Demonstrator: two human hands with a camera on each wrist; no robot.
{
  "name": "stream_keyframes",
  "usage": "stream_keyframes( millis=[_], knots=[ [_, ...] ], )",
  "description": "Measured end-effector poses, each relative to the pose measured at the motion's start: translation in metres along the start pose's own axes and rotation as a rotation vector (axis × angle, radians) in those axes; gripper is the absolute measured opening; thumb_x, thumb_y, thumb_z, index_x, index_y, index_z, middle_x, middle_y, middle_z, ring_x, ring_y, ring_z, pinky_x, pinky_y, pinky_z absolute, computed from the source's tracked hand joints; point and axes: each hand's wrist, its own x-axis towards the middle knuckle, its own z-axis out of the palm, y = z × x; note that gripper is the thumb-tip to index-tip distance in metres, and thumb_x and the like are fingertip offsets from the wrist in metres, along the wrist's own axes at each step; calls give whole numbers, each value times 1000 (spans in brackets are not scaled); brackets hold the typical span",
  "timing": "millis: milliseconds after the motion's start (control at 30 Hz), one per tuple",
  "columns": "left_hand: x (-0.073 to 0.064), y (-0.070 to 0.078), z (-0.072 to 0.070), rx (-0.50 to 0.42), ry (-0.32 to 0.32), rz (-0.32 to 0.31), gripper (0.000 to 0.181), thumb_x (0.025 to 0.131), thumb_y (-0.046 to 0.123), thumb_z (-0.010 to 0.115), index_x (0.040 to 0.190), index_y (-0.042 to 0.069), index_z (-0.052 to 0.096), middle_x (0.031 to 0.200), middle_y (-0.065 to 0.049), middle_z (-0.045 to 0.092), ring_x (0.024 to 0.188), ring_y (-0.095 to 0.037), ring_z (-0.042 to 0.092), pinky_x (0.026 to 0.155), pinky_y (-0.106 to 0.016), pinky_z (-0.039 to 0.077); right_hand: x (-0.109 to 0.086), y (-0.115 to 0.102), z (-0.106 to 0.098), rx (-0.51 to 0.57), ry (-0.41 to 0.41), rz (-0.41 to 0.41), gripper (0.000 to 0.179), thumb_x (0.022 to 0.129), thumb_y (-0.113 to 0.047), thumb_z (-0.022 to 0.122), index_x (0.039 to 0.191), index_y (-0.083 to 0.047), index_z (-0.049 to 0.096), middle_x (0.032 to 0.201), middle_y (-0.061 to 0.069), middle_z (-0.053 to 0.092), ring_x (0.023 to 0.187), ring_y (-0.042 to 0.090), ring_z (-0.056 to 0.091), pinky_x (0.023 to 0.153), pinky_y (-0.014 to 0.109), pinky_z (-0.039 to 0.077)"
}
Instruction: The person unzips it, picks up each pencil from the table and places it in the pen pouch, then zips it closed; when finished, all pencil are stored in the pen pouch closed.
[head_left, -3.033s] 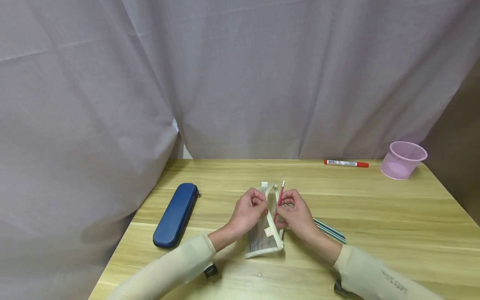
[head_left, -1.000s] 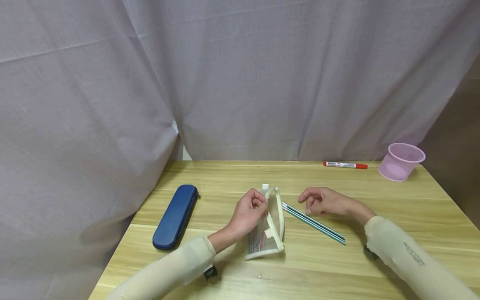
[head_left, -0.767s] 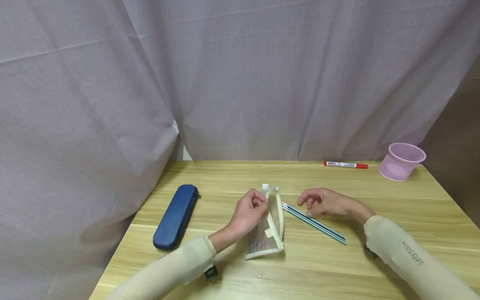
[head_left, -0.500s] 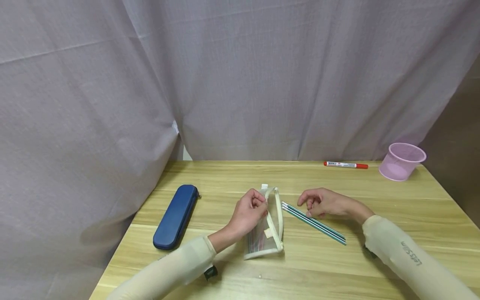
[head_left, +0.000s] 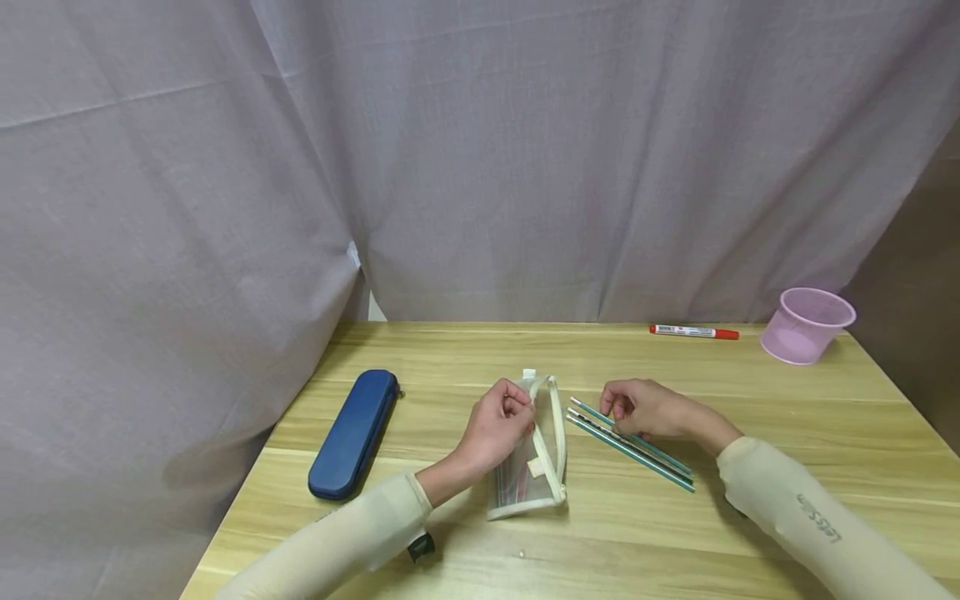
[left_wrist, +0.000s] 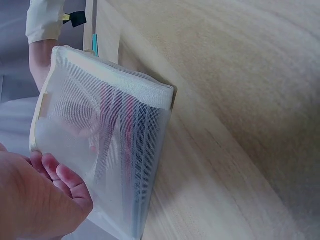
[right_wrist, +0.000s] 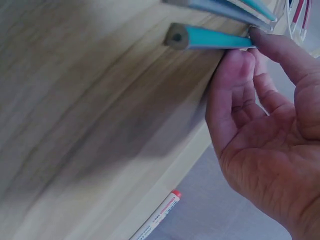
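My left hand [head_left: 498,425] pinches the rim of a clear mesh pencil case [head_left: 516,479] with cream zip edges, holding its mouth apart. Through the mesh in the left wrist view, several long pencils [left_wrist: 131,150], some red and some dark, show inside. My right hand [head_left: 651,410] pinches a teal pencil [right_wrist: 215,40] between thumb and fingertips. In the head view its white-tipped end points toward the case. Right beside it on the table lie other pencils [head_left: 626,451], teal and dark patterned, nearly parallel to it.
A blue zipped hard case [head_left: 352,435] lies on the left of the wooden table [head_left: 450,350]. At the back right are a red-capped marker [head_left: 692,332] and a pink mesh cup [head_left: 802,327]. A grey curtain [head_left: 480,167] hangs behind the table.
A red pencil left my right hand and went into the case; that hand then moved right to the teal pencils. One teal pencil is now pinched and separated from the others. The left hand stays put.
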Motion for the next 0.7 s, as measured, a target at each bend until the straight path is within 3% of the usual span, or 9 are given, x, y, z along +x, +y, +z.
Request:
stream_keyframes(
  millis=[267, 533, 700],
  knots=[
    [-1, 1, -2, -6, 5, -8, 15, 93, 5, 63, 108, 2, 60, 81, -1, 65, 71, -10, 63, 63, -19, 50, 4, -5, -2, -78, 39, 56, 23, 82, 2, 72, 103, -3, 63, 84, 3, 59, 62, 13, 53, 48, 24, 47],
    [-1, 2, -5, -4, 12, 7, 14, 94, 4, 63, 107, 3, 60, 81, -3, 66, 71, -10, 64, 63, -18, 50, 7, -5, -3, -123, 45, 48, 26, 77, 3, 71, 101, -5, 63, 80, 2, 61, 56, 13, 53, 46, 23, 45],
    [-5, -1, -7, -15, 14, -2, 14, 95, 6, 64, 107, 3, 60, 82, -2, 66, 72, -9, 63, 63, -18, 50, 7, -12, -4, -124, 110, -4, 26, 80, 2, 69, 105, -4, 62, 83, 3, 60, 62, 12, 53, 47, 24, 45]
  ],
)
